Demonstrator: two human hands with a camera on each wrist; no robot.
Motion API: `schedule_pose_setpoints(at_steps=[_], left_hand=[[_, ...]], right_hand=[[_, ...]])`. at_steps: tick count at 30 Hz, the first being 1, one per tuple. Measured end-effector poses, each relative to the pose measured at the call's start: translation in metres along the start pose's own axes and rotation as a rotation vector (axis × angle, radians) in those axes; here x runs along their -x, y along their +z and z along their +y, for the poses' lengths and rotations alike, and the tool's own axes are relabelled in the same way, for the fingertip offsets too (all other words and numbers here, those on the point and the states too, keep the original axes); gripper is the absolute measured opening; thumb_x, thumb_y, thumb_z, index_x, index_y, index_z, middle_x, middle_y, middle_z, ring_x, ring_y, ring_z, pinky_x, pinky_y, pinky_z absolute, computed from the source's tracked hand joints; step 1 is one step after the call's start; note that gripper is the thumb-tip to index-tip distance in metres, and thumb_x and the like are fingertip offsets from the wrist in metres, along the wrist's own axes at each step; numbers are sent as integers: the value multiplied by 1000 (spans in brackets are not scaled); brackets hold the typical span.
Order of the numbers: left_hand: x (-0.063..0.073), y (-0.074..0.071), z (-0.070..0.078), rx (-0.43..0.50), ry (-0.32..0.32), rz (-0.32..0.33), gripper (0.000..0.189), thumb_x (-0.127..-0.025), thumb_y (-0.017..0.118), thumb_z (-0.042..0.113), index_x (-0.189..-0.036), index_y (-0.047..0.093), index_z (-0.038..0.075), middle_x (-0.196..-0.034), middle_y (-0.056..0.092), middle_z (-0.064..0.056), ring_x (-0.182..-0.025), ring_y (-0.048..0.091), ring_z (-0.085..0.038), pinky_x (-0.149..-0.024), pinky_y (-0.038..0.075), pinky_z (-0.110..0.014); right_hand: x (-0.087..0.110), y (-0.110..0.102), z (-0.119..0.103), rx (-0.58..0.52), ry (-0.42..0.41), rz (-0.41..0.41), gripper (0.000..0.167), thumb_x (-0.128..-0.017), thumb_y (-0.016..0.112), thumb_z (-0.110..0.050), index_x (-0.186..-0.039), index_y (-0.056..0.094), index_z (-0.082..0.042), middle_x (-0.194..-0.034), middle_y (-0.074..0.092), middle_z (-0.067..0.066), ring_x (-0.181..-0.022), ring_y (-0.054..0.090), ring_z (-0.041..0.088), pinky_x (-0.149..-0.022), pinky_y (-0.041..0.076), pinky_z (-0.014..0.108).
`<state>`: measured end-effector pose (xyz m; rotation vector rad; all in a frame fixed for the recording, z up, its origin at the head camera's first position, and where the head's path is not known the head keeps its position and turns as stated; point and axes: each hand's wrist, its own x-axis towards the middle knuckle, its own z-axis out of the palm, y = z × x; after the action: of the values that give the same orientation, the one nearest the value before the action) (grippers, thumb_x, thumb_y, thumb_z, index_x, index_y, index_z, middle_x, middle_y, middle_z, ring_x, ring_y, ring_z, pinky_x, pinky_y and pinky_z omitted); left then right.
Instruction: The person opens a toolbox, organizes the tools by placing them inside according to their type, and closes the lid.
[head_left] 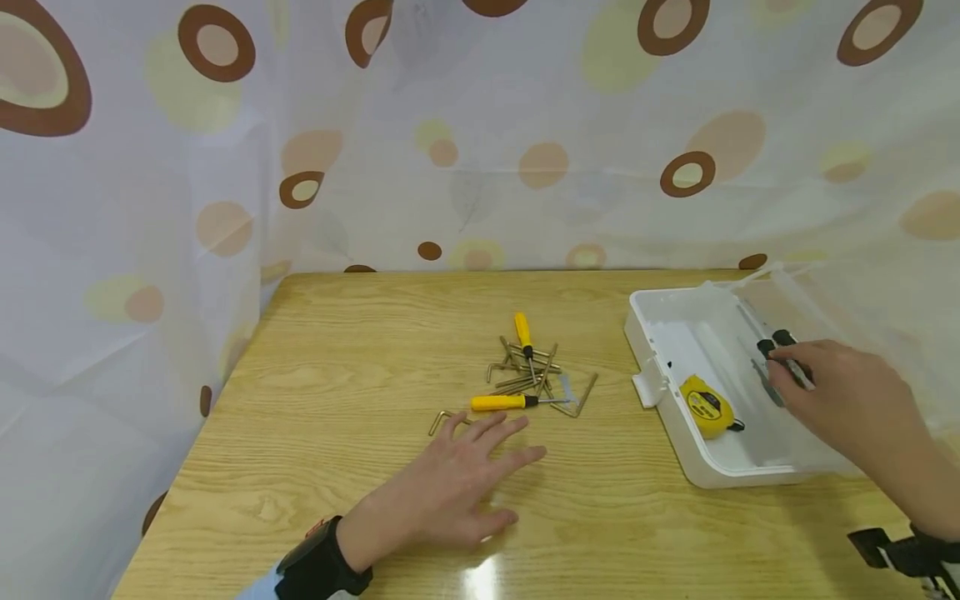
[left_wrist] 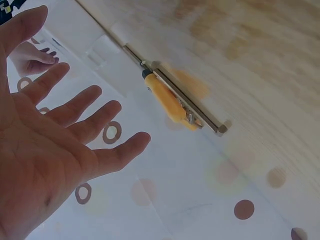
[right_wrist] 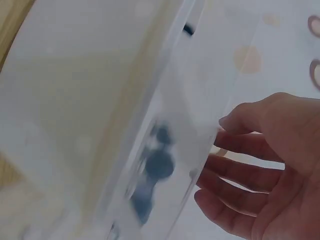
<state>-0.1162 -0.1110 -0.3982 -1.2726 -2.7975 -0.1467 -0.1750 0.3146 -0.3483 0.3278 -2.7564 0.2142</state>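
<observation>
My right hand [head_left: 851, 396] is over the white open box [head_left: 675, 433], its thumb and index finger pinching two black-handled tools [head_left: 785, 338] with metal parts under the palm. In the right wrist view the box's translucent plastic blurs these tools [right_wrist: 160, 165], so their kind does not show. A yellow tape measure [head_left: 706, 406] lies inside the box. My left hand [head_left: 453, 479] is spread palm-down over the table, holding nothing, beside a pile of brassy hex keys [head_left: 546, 367]. Two yellow-handled screwdrivers [head_left: 498, 402] lie among them. Fingertips of the left hand partly cover one hex key [head_left: 442, 418].
The box's translucent lid [head_left: 862, 308] stands open behind the right hand. A white latch [head_left: 649, 387] sticks out from the box's left side. A spotted curtain [head_left: 495, 167] hangs along the back and left edges of the wooden table [head_left: 337, 350].
</observation>
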Motion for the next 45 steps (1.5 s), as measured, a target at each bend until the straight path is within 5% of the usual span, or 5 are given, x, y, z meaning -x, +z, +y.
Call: schedule_pose_setpoints(at_steps=[8,19,31,37,45], left_hand=[[3,-6,-20,99,-86,-5,70,-93,68,49,-156,42,31,-165,37,-5,-152,37,-31,-111,37,-68],[42,-26,-68,66,-279,106,71,-91,74,45,-155,47,27,-164,39,-9,-150,40,-38,-108,37,-73],[96,-31,-85,13,-421,127,70,-89,75,41,-152,49,24,-160,44,-13,-144,46,-42,-102,40,-76],[110,-29,-85,2,-438,139,71,-89,77,40,-152,50,24,-159,46,-14,-143,48,-43,-98,42,-76],[114,-28,-86,4,-436,144,72,-88,77,41,-152,50,23,-159,46,-14,-143,47,-42,-99,42,-76]], right_hand=[[2,17,-74,-112,-357,131,21,-77,81,-11,-97,79,-7,-95,77,12,-77,73,31,-56,55,44],[-30,32,-155,-119,-646,-434,25,-94,74,-19,-117,74,-10,-127,69,17,-104,71,34,-75,62,40],[-52,63,-199,-162,-550,-858,57,-95,61,-7,-150,49,-4,-166,30,23,-142,46,48,-103,51,55],[-50,62,-197,-173,-576,-820,33,-93,63,-3,-126,66,-3,-125,61,17,-108,63,31,-91,56,47],[-44,59,-198,-142,-560,-907,22,-92,66,9,-95,66,-13,-92,55,0,-79,47,13,-72,47,31]])
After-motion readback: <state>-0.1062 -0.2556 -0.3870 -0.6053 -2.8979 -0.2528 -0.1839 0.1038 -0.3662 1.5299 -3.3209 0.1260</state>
